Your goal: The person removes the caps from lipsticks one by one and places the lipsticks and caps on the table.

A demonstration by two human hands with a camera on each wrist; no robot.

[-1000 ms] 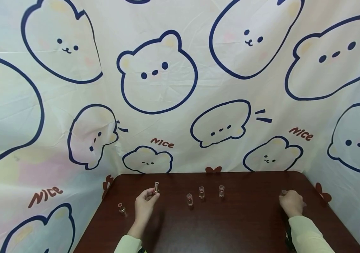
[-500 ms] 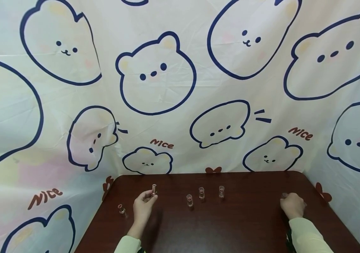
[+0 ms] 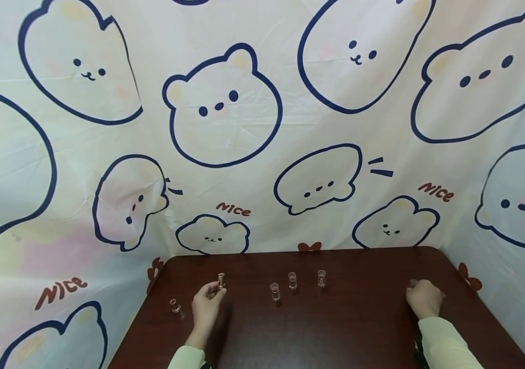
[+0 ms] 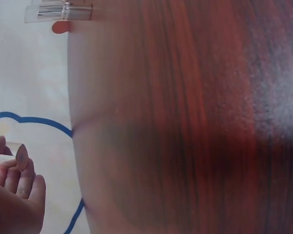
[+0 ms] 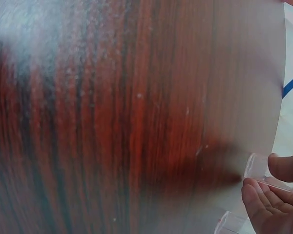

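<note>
My left hand (image 3: 206, 311) pinches a small lipstick-like tube (image 3: 221, 280) upright between thumb and fingertips, above the table's left half. In the left wrist view the tube's oval end (image 4: 22, 157) faces the camera. At the far right, my right hand (image 3: 425, 300) grips a clear plastic tube (image 5: 256, 167) by its sides. Its rim shows past the thumb in the right wrist view; the rest is hidden by the fingers. Close beside that hand stands another clear piece (image 5: 230, 224), cut off by the frame edge.
Three small clear tubes stand near the table's middle: a front one (image 3: 275, 292), a middle one (image 3: 292, 281) and a right one (image 3: 321, 278). Another small tube (image 3: 175, 306) stands near the left edge. A patterned cloth (image 3: 225, 128) rises behind the dark wooden table (image 3: 336, 328).
My left hand has shifted slightly left and lower with its tube. The right hand holds its place, and the whole head view has drifted a little.
</note>
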